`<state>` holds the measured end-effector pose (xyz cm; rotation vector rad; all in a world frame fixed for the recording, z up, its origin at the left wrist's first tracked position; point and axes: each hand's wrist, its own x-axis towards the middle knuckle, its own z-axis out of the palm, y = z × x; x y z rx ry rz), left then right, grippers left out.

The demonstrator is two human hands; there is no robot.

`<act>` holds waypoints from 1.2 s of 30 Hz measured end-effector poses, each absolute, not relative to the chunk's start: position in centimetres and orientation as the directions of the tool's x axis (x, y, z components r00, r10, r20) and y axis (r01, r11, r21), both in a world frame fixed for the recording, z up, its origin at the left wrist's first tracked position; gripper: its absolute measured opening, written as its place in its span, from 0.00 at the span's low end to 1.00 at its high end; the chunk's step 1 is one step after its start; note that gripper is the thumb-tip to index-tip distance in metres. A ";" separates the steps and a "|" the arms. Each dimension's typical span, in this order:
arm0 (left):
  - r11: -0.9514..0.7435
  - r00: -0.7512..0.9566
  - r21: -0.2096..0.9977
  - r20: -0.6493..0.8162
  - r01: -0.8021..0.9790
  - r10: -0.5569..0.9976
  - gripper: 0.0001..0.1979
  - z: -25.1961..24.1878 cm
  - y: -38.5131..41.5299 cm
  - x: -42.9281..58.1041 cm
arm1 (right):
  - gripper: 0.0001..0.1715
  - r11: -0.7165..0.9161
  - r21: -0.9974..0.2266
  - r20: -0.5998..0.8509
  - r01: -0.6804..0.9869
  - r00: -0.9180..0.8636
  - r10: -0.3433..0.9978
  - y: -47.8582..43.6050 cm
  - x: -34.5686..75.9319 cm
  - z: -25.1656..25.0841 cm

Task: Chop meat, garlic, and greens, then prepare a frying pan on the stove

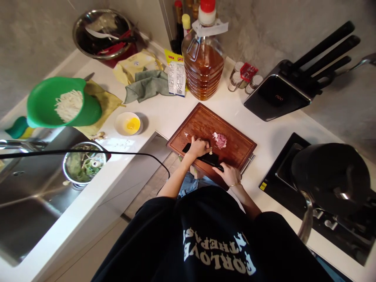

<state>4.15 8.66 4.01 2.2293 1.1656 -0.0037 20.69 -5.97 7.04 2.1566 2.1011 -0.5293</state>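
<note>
A brown wooden cutting board (205,121) lies on the white counter, with a small heap of chopped pink pieces (220,140) on it. A black-bladed knife (209,159) lies flat across the board's near edge. My left hand (198,148) presses down on the flat of the blade, fingers curled, with a small pale clove at its fingertips. My right hand (230,174) is closed around the knife's handle at the board's near corner.
A big oil bottle (203,62), spice jars (245,78) and a knife block (282,92) stand behind the board. Left are a small bowl with egg yolk (128,123), a green colander of noodles (63,103) and a sink (29,196) holding a steel bowl of greens (84,164). A black pot (330,178) sits on the hob at right.
</note>
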 end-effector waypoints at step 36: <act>-0.197 0.254 0.617 -0.004 0.762 0.967 0.13 2.6 2.5 4.3 | 0.33 -0.808 -0.519 -0.825 -0.278 -0.083 0.559 -7.2 20.1 6.7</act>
